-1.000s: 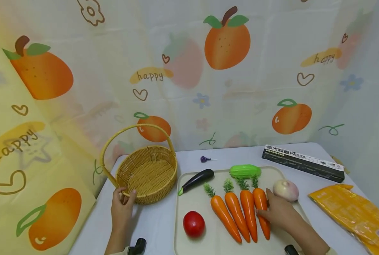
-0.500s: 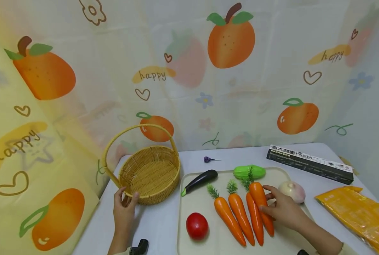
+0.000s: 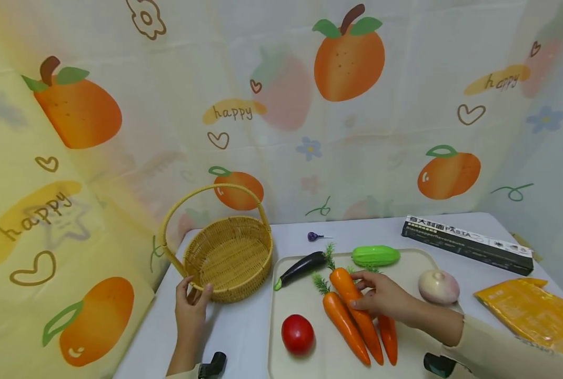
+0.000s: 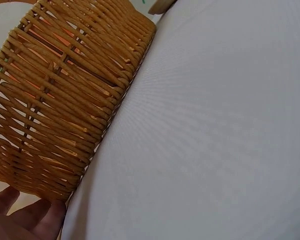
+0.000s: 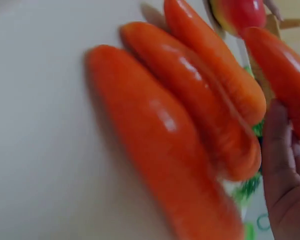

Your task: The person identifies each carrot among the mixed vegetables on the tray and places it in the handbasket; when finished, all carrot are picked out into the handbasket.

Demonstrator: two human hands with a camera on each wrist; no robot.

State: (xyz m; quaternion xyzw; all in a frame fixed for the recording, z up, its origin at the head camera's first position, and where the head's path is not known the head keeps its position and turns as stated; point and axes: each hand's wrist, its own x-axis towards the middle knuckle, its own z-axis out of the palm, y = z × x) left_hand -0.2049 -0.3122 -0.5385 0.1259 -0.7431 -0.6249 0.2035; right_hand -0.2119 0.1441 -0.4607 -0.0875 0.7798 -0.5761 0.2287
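Observation:
My right hand (image 3: 388,300) pinches a carrot (image 3: 345,287) between thumb and fingers, its leafy top pointing away. In the right wrist view the held carrot (image 5: 285,70) is raised above three others, among them a near carrot (image 5: 155,130), lying side by side on the cream tray (image 3: 281,263). In the head view it overlaps them. At the left, my left hand (image 3: 190,310) grips the near rim of a wicker basket (image 3: 241,289) with a tall handle. The basket's inside shows bare weave. The left wrist view shows fingertips (image 4: 45,217) at the basket's lower side.
On the tray are a tomato (image 3: 298,335), an eggplant (image 3: 302,267) and a green cucumber-like vegetable (image 3: 375,256). An onion (image 3: 439,287) sits at its right edge. Beyond stand a black pasta box (image 3: 466,245), a yellow packet (image 3: 532,310) and a small purple lollipop (image 3: 314,237).
My right hand has lifted the rightmost carrot off the tray and carried it left over the other carrots. My left hand stays on the basket; the head view has shifted slightly.

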